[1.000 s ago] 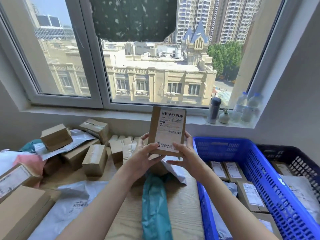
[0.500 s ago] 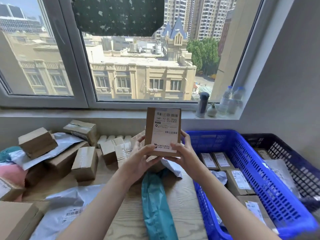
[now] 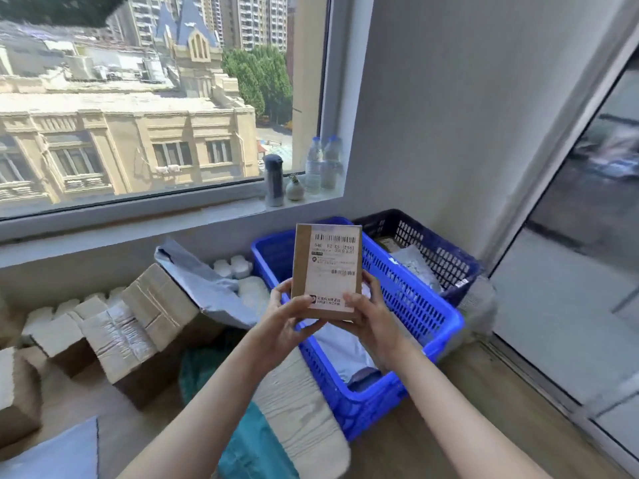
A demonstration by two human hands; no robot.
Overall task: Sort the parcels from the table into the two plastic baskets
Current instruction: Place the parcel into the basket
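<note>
Small cardboard parcel (image 3: 326, 271) held upright, label toward camera, above near-left part of blue basket (image 3: 428, 305); left hand (image 3: 283, 318) and right hand (image 3: 371, 314) fingers gripping its lower edge. Dark basket (image 3: 439, 250) far right.

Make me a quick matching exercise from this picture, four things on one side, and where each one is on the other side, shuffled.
Things:
1. cardboard parcel
2. blue basket
3. dark basket
4. water bottles

Places:
A. on the window sill
B. against the wall, behind the other basket
C. held upright in left hand and right hand
D. just beyond the hands, beside the table

Pairs: 1-C, 2-D, 3-B, 4-A
</note>
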